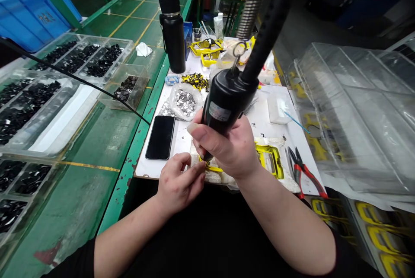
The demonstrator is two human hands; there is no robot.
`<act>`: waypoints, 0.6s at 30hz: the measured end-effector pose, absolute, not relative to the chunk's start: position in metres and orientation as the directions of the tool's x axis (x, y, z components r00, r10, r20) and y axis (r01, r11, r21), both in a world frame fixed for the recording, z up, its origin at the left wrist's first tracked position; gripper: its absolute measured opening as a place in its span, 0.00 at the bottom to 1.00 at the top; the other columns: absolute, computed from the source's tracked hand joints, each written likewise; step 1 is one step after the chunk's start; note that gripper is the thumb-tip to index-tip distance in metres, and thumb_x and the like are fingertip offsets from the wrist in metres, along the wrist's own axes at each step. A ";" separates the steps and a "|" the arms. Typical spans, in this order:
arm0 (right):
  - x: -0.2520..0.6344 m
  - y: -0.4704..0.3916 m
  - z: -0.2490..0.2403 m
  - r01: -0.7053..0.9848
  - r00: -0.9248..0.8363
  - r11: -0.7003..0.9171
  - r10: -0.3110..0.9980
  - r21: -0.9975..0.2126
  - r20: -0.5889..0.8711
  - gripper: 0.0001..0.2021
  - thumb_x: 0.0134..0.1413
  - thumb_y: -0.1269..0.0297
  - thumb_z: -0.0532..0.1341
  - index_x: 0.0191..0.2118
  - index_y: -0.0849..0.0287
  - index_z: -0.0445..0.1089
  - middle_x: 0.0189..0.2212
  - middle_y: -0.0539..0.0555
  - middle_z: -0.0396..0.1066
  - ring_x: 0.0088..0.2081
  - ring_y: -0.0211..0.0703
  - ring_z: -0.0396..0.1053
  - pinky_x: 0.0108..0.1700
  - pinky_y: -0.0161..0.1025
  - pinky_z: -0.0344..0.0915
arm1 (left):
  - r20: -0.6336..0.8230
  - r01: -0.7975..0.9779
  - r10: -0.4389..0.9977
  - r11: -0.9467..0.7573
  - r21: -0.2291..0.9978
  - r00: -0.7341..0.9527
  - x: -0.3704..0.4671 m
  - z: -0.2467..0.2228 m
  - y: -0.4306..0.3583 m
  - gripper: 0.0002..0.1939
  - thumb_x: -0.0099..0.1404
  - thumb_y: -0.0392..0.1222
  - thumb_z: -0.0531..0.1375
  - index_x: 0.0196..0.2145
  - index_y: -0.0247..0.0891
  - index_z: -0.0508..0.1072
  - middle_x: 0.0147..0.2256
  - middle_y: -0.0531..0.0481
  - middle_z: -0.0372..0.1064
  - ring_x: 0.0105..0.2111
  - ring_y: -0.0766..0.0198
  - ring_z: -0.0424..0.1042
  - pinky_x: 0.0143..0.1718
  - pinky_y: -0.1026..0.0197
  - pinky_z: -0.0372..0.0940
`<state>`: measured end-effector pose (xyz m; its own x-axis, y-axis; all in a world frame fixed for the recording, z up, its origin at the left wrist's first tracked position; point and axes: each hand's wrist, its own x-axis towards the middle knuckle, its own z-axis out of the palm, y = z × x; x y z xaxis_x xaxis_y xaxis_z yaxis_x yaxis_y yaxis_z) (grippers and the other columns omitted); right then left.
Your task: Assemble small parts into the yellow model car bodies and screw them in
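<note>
A black power driver [231, 90] is gripped by the right hand [235, 148]; a yellow frame [214, 168] is pinched at left by the left hand [178, 181].

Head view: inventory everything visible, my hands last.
worktable: one, white, centre
bench: one, green, left
driver: one, black, centre
frame: at least one, yellow, below driver
pliers: one, red and black, right
phone: one, black, left
bottle: one, black, behind phone
bag: one, clear, behind phone
small parts: many, yellow and black, behind bag
box: one, translucent, right
parts trays: several, clear, left
crate: one, blue, upper left
large trays: uncountable, clear, right
other frames: several, yellow, lower right
left hand: one, bare, at frame
right hand: one, bare, around driver
</note>
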<state>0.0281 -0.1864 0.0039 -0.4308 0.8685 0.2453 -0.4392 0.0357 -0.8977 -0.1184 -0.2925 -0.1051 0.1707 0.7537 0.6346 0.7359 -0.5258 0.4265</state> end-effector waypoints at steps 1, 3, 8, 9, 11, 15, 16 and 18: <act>0.028 -0.187 0.004 -0.436 -0.419 0.041 0.875 -0.899 0.243 0.22 0.55 0.46 0.83 0.38 0.56 0.77 0.28 0.46 0.73 0.26 0.36 0.69 0.32 0.36 0.72 | 0.635 0.736 0.753 -0.526 0.427 0.170 -0.118 -0.105 -0.292 0.13 0.75 0.35 0.65 0.56 0.37 0.80 0.46 0.44 0.64 0.39 0.59 0.67 0.36 0.59 0.67; 0.027 -0.190 0.005 -0.417 -0.402 0.041 0.888 -0.908 0.225 0.24 0.53 0.45 0.83 0.38 0.55 0.76 0.27 0.46 0.72 0.26 0.36 0.69 0.31 0.36 0.72 | 0.637 0.736 0.752 -0.526 0.427 0.168 -0.118 -0.104 -0.292 0.13 0.75 0.35 0.65 0.55 0.37 0.80 0.46 0.43 0.64 0.39 0.59 0.67 0.35 0.59 0.67; 0.027 -0.194 0.006 -0.400 -0.363 0.036 0.911 -0.916 0.195 0.25 0.53 0.43 0.83 0.38 0.55 0.75 0.27 0.45 0.71 0.24 0.36 0.66 0.29 0.36 0.71 | 0.636 0.740 0.755 -0.518 0.428 0.161 -0.118 -0.105 -0.293 0.12 0.75 0.35 0.65 0.54 0.38 0.80 0.47 0.43 0.65 0.38 0.60 0.67 0.35 0.59 0.68; 0.027 -0.194 0.006 -0.407 -0.360 0.043 0.911 -0.913 0.204 0.25 0.54 0.44 0.83 0.37 0.55 0.75 0.27 0.45 0.72 0.24 0.35 0.66 0.28 0.36 0.70 | 0.636 0.742 0.755 -0.518 0.426 0.161 -0.118 -0.105 -0.293 0.12 0.75 0.36 0.65 0.54 0.38 0.80 0.47 0.43 0.66 0.38 0.60 0.67 0.35 0.59 0.68; 0.028 -0.194 0.005 -0.407 -0.346 0.065 0.912 -0.911 0.220 0.24 0.54 0.44 0.83 0.38 0.56 0.76 0.27 0.46 0.72 0.24 0.36 0.67 0.28 0.36 0.70 | 0.637 0.744 0.754 -0.517 0.423 0.161 -0.118 -0.106 -0.293 0.13 0.75 0.36 0.65 0.55 0.38 0.80 0.47 0.43 0.66 0.39 0.60 0.68 0.35 0.59 0.69; 0.028 -0.194 0.003 -0.376 -0.331 0.087 0.917 -0.923 0.221 0.24 0.55 0.42 0.82 0.41 0.55 0.77 0.27 0.46 0.72 0.26 0.37 0.68 0.28 0.36 0.70 | 0.637 0.746 0.754 -0.514 0.423 0.159 -0.118 -0.107 -0.293 0.13 0.75 0.36 0.65 0.56 0.38 0.80 0.47 0.43 0.66 0.40 0.59 0.68 0.37 0.58 0.70; 0.029 -0.193 0.003 -0.380 -0.341 0.087 0.912 -0.921 0.228 0.24 0.56 0.42 0.82 0.41 0.55 0.77 0.27 0.46 0.71 0.26 0.37 0.68 0.28 0.36 0.69 | 0.637 0.747 0.755 -0.513 0.423 0.158 -0.118 -0.107 -0.293 0.13 0.75 0.36 0.65 0.56 0.38 0.80 0.47 0.43 0.66 0.40 0.59 0.68 0.36 0.58 0.70; 0.029 -0.193 0.003 -0.387 -0.361 0.089 0.901 -0.918 0.240 0.24 0.57 0.42 0.81 0.38 0.55 0.75 0.27 0.46 0.71 0.25 0.36 0.66 0.28 0.37 0.69 | 0.635 0.747 0.756 -0.513 0.423 0.160 -0.118 -0.107 -0.293 0.13 0.75 0.36 0.65 0.55 0.38 0.80 0.47 0.43 0.66 0.39 0.59 0.68 0.36 0.58 0.70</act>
